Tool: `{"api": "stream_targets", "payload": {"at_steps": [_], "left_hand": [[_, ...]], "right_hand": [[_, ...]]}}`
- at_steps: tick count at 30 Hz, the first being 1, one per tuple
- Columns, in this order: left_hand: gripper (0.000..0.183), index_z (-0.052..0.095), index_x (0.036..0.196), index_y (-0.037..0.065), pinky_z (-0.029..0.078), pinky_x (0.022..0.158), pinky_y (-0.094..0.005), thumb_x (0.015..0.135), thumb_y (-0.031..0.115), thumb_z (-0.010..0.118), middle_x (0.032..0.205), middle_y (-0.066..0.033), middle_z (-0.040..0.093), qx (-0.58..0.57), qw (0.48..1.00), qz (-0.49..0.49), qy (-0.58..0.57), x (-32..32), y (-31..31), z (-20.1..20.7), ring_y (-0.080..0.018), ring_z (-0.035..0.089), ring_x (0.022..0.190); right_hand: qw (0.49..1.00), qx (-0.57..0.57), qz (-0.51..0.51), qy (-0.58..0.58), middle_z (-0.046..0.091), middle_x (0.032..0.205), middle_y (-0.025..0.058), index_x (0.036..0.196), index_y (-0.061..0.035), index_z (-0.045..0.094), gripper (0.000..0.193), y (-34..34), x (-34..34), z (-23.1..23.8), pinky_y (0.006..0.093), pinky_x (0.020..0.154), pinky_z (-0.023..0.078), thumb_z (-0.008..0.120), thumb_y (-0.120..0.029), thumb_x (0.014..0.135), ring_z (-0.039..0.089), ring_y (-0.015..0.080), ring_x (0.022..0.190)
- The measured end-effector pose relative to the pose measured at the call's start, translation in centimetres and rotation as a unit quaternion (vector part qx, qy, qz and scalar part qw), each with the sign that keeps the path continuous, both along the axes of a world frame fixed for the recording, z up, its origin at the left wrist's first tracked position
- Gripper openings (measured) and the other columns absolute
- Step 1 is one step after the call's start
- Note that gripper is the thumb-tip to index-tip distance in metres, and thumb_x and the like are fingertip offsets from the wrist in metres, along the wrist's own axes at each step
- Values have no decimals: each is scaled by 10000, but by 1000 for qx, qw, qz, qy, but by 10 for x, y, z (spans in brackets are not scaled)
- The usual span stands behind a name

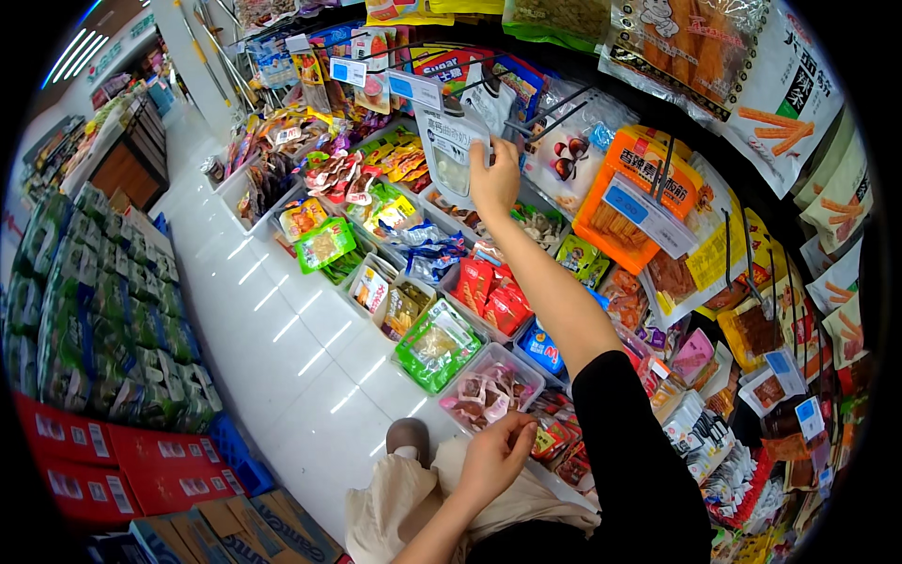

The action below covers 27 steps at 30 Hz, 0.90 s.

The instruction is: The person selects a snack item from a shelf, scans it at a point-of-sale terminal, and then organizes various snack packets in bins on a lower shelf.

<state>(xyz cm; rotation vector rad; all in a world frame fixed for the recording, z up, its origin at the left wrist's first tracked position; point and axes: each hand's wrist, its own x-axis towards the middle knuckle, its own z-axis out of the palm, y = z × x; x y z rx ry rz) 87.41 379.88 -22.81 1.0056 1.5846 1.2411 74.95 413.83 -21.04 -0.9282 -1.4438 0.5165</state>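
Observation:
Stretched out ahead, my right hand (494,179) grips the right edge of a white and grey snack pouch (451,155) with a small see-through window. The pouch is upright at the hanging display, just below a price tag (413,89); whether it still hangs on its hook I cannot tell. Low in front of my body, my left hand (496,461) is closed with its fingers curled, and what they may hold is hidden. Just beyond it stands a clear bin (531,371) of pink-wrapped snacks (484,395).
Bins of wrapped snacks run along the shelf, including red packets (493,296) and a large green bag (437,346). Metal hooks with hanging bags, one an orange pouch (628,193), jut out at right. Green drink packs (103,310) and red cartons (122,461) line the tiled aisle's left.

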Motion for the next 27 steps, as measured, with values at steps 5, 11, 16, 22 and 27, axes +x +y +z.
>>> {"api": "stream_targets", "payload": {"at_steps": [5, 11, 16, 22, 27], "left_hand": [[163, 614, 950, -6, 405, 554, -223, 913, 144, 560, 701, -44, 595, -29, 999, -15, -10, 2, 1, -2, -70, 504, 625], [171, 620, 958, 6, 402, 543, -232, 912, 159, 559, 704, -49, 596, -26, 999, -17, 7, 3, 2, -4, -80, 492, 602], [172, 624, 962, 18, 403, 539, -238, 912, 167, 556, 708, -57, 593, -30, 999, -16, 21, 3, 3, -1, -92, 494, 598], [174, 619, 954, 7, 402, 539, -239, 914, 163, 552, 711, -61, 591, -25, 999, -18, 10, 3, 4, -6, -98, 498, 606], [170, 619, 954, 10, 399, 525, -246, 913, 161, 552, 680, -56, 581, -26, 999, -17, 16, 3, 3, -5, -103, 491, 577]], "right_hand": [[998, 10, 30, -63, 648, 899, 75, 1005, -75, 661, 348, -3, 2, 15, 423, 728, 446, 600, -365, 823, 614, 295, 842], [993, 65, -18, -99, 648, 831, 177, 905, -36, 669, 323, 10, -3, 19, 460, 690, 466, 565, -332, 828, 612, 373, 774], [990, 2, -60, -128, 643, 839, 236, 913, 11, 656, 416, 24, 3, 29, 451, 730, 480, 579, -381, 797, 617, 401, 808], [986, -73, -51, -138, 599, 1025, 247, 997, -8, 633, 498, 39, 9, 31, 466, 813, 456, 580, -452, 775, 575, 393, 963], [992, -52, -38, -108, 601, 1037, 210, 1015, -13, 576, 430, 39, 10, 20, 434, 840, 441, 678, -332, 744, 572, 348, 982]]}}
